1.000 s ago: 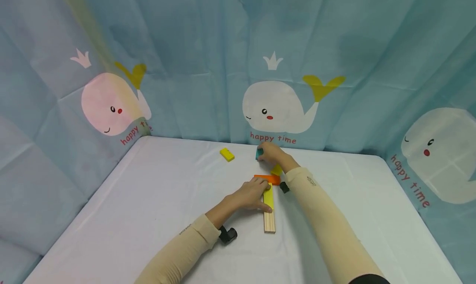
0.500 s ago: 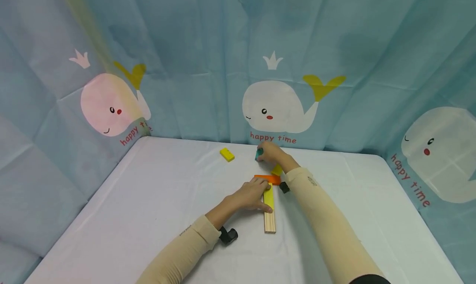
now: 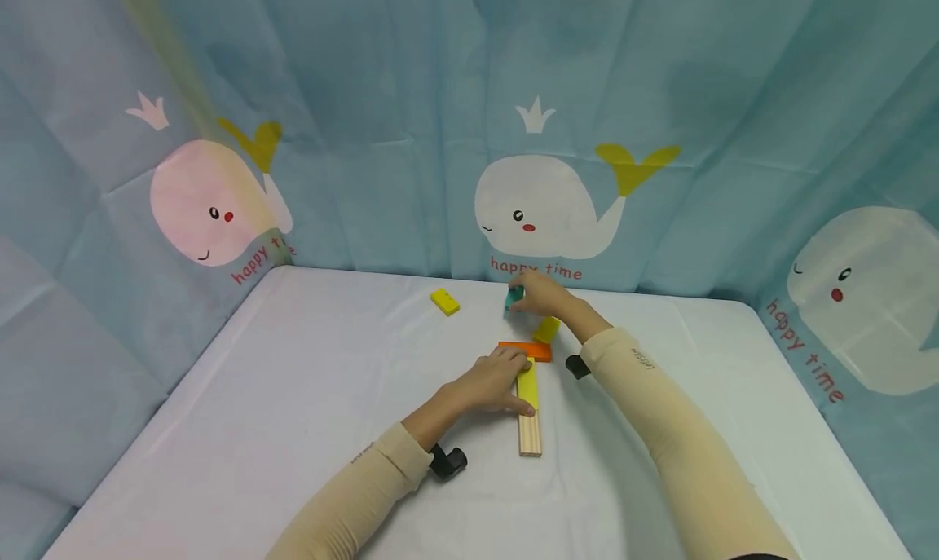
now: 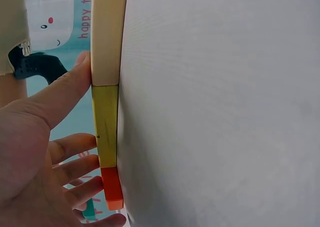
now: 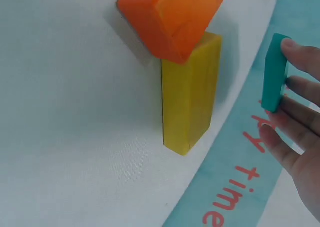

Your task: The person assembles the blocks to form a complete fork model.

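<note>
My left hand rests over a line of blocks on the white table. In the left wrist view, its thumb touches a plain wooden block and its fingertips lie against a yellow block and an orange block, end to end. Farther back, my right hand pinches a teal block between thumb and fingers, held up near the table's far edge. Under the right wrist, a second yellow block meets the orange block's far side; the right wrist view shows them touching at a corner.
Another yellow block lies alone near the back of the table. A blue curtain with printed whales hangs along the back and both sides. Black cameras stick out from both wrists.
My right forearm and wrist have swung slightly to the right, while the teal block stays pinched in nearly the same place. The left hand keeps its position. The whole view has shifted a little.
</note>
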### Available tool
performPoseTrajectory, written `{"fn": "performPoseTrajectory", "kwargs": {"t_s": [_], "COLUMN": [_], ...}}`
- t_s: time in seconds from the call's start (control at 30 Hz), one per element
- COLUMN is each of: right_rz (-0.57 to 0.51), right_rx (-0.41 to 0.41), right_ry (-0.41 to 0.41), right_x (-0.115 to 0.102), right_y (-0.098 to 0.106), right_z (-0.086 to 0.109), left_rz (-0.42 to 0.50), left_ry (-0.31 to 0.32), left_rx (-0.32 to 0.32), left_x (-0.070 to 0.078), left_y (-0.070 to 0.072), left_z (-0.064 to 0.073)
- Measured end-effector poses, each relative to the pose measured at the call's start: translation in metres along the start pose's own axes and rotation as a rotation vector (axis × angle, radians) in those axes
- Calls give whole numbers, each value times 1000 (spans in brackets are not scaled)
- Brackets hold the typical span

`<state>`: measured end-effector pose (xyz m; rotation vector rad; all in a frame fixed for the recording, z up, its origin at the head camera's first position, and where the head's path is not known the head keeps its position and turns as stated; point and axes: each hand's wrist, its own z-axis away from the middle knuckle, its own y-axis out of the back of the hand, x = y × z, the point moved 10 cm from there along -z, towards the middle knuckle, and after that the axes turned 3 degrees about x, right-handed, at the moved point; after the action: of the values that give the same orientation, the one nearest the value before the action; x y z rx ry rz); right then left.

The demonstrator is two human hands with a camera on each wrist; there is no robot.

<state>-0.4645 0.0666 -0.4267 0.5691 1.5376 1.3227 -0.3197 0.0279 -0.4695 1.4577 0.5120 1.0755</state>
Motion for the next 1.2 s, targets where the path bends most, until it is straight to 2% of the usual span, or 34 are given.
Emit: {"fn": "performPoseTrajectory", "kwargs": {"t_s": [0.27,0.43,0.8,1.2], "right_rz": [-29,-17,-40,-29], "right_rx": [29,25,25,14], "right_ry": [39,37,58,72], "right_x": [-3,-3,-4,-6], "right_y": [-1,-5,-1,-3], "right_z": [7,13,32,42], "left_rz": [1,-23,-20,-15], "left_ry": [-1,5,9,1], "left_rx": [-5,-10,-5,6], "left_x": [1,0,2,2], "left_y": [3,2,0,1], "left_z": [2,1,0,3]}}
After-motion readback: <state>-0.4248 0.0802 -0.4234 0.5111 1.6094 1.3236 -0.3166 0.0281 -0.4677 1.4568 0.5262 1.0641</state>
